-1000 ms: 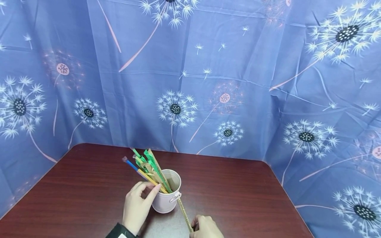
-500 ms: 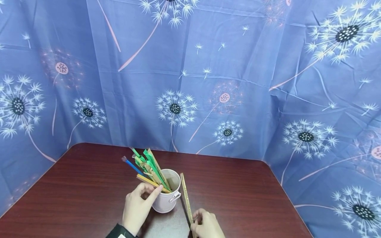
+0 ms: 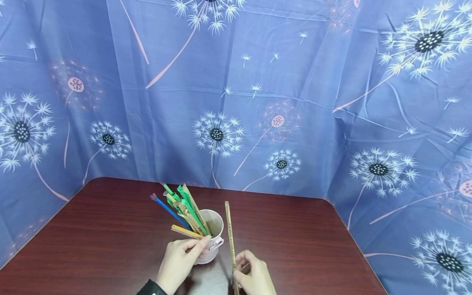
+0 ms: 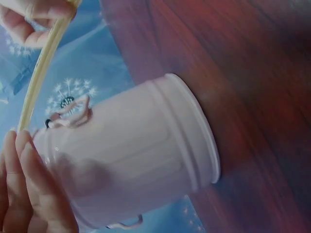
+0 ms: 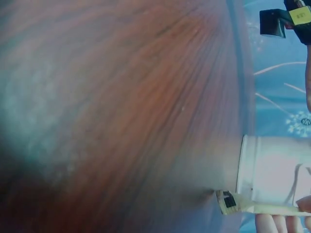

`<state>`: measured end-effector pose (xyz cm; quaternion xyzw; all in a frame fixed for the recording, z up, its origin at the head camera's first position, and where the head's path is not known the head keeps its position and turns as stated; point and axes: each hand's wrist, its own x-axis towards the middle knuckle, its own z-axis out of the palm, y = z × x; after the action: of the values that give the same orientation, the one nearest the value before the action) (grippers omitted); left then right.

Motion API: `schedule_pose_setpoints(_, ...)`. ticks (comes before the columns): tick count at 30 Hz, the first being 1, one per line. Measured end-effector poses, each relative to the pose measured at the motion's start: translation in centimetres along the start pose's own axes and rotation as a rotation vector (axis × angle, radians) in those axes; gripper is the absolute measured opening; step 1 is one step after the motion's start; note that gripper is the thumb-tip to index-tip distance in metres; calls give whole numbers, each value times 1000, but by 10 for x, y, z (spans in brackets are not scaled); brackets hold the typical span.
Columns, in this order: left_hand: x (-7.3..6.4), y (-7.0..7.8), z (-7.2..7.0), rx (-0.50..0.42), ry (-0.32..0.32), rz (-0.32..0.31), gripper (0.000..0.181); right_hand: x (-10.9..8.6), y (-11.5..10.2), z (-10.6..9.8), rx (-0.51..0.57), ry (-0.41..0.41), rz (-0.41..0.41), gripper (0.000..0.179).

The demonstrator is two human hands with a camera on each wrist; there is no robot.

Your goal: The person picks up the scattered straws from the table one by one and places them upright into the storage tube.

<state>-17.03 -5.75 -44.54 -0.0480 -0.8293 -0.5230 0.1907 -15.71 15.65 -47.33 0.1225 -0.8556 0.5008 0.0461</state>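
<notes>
A small pale pink metal bucket (image 3: 213, 221) stands on the table, with several wrapped straws (image 3: 189, 211) leaning left inside it. My left hand (image 3: 180, 262) holds the bucket at its near rim, thumb on top. A yellow straw (image 3: 184, 231) lies low over the rim and runs up to that thumb; its near end is hidden. To the right of the bucket, my right hand (image 3: 254, 270) pinches a paper-wrapped straw (image 3: 230, 229) near its lower end, standing nearly upright and apart from the bucket. In the right wrist view the wrapper's flat end (image 5: 228, 201) has a dark patch.
A blue straw (image 3: 169, 211) sticks out left of the bunch. The bucket's small handle loop (image 3: 216, 244) faces right. Behind the dark red wooden table (image 3: 295, 237) hangs a blue dandelion-print cloth (image 3: 250, 123) on the back and sides.
My right hand has drawn the paper-wrapped straw up and turned it more upright beside the bucket. My left hand has shifted right along the rim, and the yellow straw has dropped flatter.
</notes>
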Motion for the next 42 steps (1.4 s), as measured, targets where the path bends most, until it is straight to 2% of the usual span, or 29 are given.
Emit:
schedule_pose_setpoints(4, -1, 3, 3, -61, -48, 11, 29, 1, 0, 3, -6, 9, -105, 17)
schedule_pose_setpoints(10, -2, 11, 3, -280, -152, -79, 46, 2, 0, 8, -2, -11, -214, 16)
schedule_pose_setpoints(16, -2, 17, 3, -441, -156, -144, 44, 2, 0, 12, -22, -3, -310, 18)
schedule_pose_setpoints(20, -2, 18, 2, -463, -123, -173, 37, 3, 3, 15, -41, 24, -385, 20)
schedule_pose_setpoints(22, -2, 19, 2, -455, -107, -159, 33, 3, 3, 16, -42, 28, -406, 22)
schedule_pose_setpoints(28, -2, 18, 0, -282, -16, 0, 22, 4, 0, 18, -31, 14, -403, 22)
schedule_pose_setpoints(30, -2, 18, 0, -255, 6, 35, 18, 5, -1, 17, -22, 3, -387, 20)
schedule_pose_setpoints(33, 0, 19, -2, -271, 45, 57, 16, 6, -2, 17, -29, -20, -366, 20)
schedule_pose_setpoints(37, 2, 19, -5, -267, 148, 75, 13, 10, -1, 18, -96, -18, -361, 30)
schedule_pose_setpoints(40, 5, 20, -10, -300, 220, 107, 9, 15, -1, 21, -172, 31, -380, 43)
schedule_pose_setpoints(42, 7, 20, -14, -338, 267, 150, 7, 20, -4, 24, -209, 71, -394, 52)
